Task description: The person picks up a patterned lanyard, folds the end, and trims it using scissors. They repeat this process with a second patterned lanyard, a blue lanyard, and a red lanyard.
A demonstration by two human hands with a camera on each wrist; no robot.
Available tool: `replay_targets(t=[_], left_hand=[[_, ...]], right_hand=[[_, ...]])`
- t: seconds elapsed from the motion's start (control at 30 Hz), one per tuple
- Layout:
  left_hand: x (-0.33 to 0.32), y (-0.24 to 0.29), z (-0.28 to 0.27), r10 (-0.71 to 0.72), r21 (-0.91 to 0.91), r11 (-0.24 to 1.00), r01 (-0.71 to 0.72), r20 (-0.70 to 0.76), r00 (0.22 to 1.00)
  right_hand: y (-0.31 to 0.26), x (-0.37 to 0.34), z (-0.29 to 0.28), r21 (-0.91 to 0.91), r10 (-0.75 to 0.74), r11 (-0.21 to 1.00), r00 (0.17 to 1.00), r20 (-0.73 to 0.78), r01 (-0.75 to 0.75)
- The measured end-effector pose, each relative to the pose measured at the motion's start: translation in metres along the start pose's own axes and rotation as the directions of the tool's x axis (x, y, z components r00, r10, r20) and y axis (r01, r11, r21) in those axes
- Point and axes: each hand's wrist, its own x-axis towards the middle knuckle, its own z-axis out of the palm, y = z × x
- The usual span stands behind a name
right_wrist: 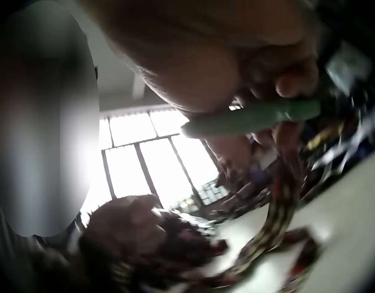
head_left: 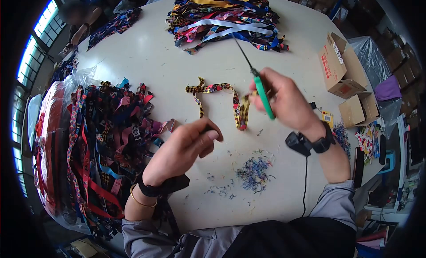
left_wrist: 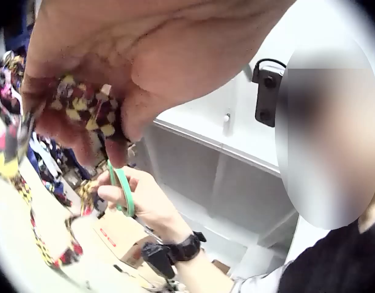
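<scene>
My right hand (head_left: 286, 102) holds green-handled scissors (head_left: 264, 98), their thin dark blades pointing up and away. The fingers of the same hand also pinch a stretch of yellow-and-black checked ribbon (head_left: 224, 87) with red figures. From there the ribbon loops over the table toward my left hand (head_left: 184, 147), which is lower and to the left. The left wrist view has bunched checked ribbon (left_wrist: 83, 107) within the curled left fingers. In the right wrist view the green handle (right_wrist: 254, 119) crosses the palm and the ribbon (right_wrist: 279, 204) hangs below the fingers.
A large heap of patterned ribbons (head_left: 120, 138) lies at the left beside plastic-wrapped goods. Another ribbon pile (head_left: 222, 22) sits at the far side. Thread scraps (head_left: 255, 173) are scattered in front of me. Cardboard boxes (head_left: 339, 67) stand right; a black cable (head_left: 306, 187) trails from the right wrist.
</scene>
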Motion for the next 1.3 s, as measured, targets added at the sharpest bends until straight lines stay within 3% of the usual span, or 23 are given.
replay_targets(t=[0.03, 0.07, 0.1, 0.13, 0.17, 0.2, 0.27, 0.3, 0.37, 0.47, 0.53, 0.63, 0.73, 1.03, 1.3], left_hand=[[0.003, -0.005, -0.001, 0.166, 0.120, 0.981, -0.156, -0.081, 0.983], [0.007, -0.011, -0.003, 0.335, 0.249, 0.923, -0.294, -0.140, 0.932], [0.009, -0.014, -0.004, 0.498, 0.382, 0.829, -0.408, -0.175, 0.849], [0.005, -0.006, -0.006, 0.528, 0.571, 0.753, -0.327, -0.227, 0.818], [0.006, -0.008, -0.009, 0.588, 0.644, 0.702, -0.302, -0.286, 0.757], [0.002, -0.003, -0.010, 0.550, 0.604, 0.748, -0.275, -0.332, 0.766], [0.000, 0.001, -0.018, 0.443, 0.432, 0.861, -0.269, -0.376, 0.814], [0.003, -0.009, -0.022, 0.450, 0.307, 0.886, -0.348, -0.380, 0.808], [0.002, -0.005, -0.025, 0.286, -0.038, 0.946, -0.321, -0.361, 0.888], [0.008, -0.012, -0.027, 0.247, -0.346, 0.870, -0.350, -0.307, 0.919], [0.010, -0.013, -0.025, 0.239, -0.498, 0.797, -0.341, -0.258, 0.936], [0.012, -0.016, -0.021, 0.237, -0.647, 0.693, -0.318, -0.212, 0.948], [0.012, -0.017, -0.018, 0.250, -0.718, 0.633, -0.291, -0.166, 0.954], [0.009, -0.013, -0.013, 0.241, -0.741, 0.620, -0.257, -0.132, 0.961], [0.009, -0.016, -0.006, 0.261, -0.688, 0.680, -0.254, -0.097, 0.961]], right_hand=[[0.006, 0.004, -0.005, -0.221, -0.049, 0.975, 0.996, -0.073, 0.032], [0.015, 0.007, -0.008, -0.476, -0.196, 0.872, 0.972, -0.133, 0.111], [0.013, 0.004, -0.012, -0.457, -0.137, 0.888, 0.980, -0.147, 0.056], [0.010, 0.002, -0.017, -0.437, -0.081, 0.899, 0.984, -0.158, 0.003], [0.005, 0.001, -0.021, -0.416, -0.026, 0.908, 0.986, -0.165, -0.045], [0.000, -0.004, -0.024, -0.334, 0.069, 0.936, 0.988, -0.135, -0.111], [-0.002, -0.016, -0.020, 0.065, 0.082, 0.995, 0.995, -0.057, -0.078], [-0.003, -0.023, -0.018, 0.265, 0.078, 0.962, 0.997, -0.018, -0.070], [-0.004, -0.037, -0.014, 0.606, 0.066, 0.786, 0.991, 0.119, -0.125], [-0.015, -0.052, -0.007, 0.737, 0.008, 0.634, 0.956, 0.294, -0.232], [-0.016, -0.060, 0.000, 0.795, -0.030, 0.481, 0.899, 0.436, -0.370], [-0.018, -0.067, 0.008, 0.685, -0.092, 0.523, 0.765, 0.637, -0.507], [-0.009, -0.070, 0.016, 0.618, -0.144, 0.520, 0.652, 0.744, -0.590], [-0.010, -0.065, 0.018, 0.623, -0.147, 0.538, 0.664, 0.733, -0.568], [-0.007, -0.064, 0.018, 0.627, -0.140, 0.534, 0.672, 0.727, -0.568]])
